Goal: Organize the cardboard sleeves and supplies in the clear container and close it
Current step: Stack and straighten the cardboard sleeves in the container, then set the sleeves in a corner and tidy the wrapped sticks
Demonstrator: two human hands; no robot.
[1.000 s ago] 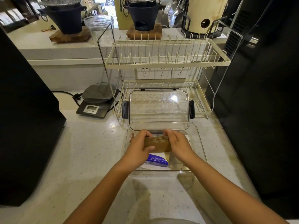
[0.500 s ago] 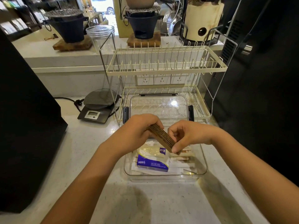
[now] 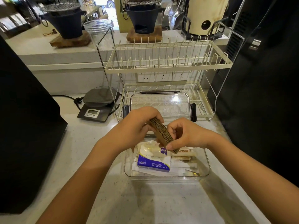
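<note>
A stack of brown corrugated cardboard sleeves [image 3: 162, 134] is held edge-up and tilted above the clear container [image 3: 205, 165]. My left hand [image 3: 139, 125] grips its far upper end and my right hand [image 3: 186, 135] pinches its near lower end. Inside the container lie a blue and white tissue pack [image 3: 153, 164], white paper packets [image 3: 178, 167] and some tan sachets [image 3: 184, 153]. The container's clear lid [image 3: 171, 104] with dark side clips stands open behind it, leaning against the rack.
A cream two-tier wire dish rack [image 3: 168, 68] stands right behind the container. A digital scale [image 3: 98, 105] sits to the left of it. Tall black appliances flank the counter at left [image 3: 24, 126] and right [image 3: 258, 94]. Bare speckled counter [image 3: 145, 204] lies in front.
Both hands have lifted the sleeve stack out of the container and turned it from flat to a tilted, edge-up hold. The supplies underneath have come into view.
</note>
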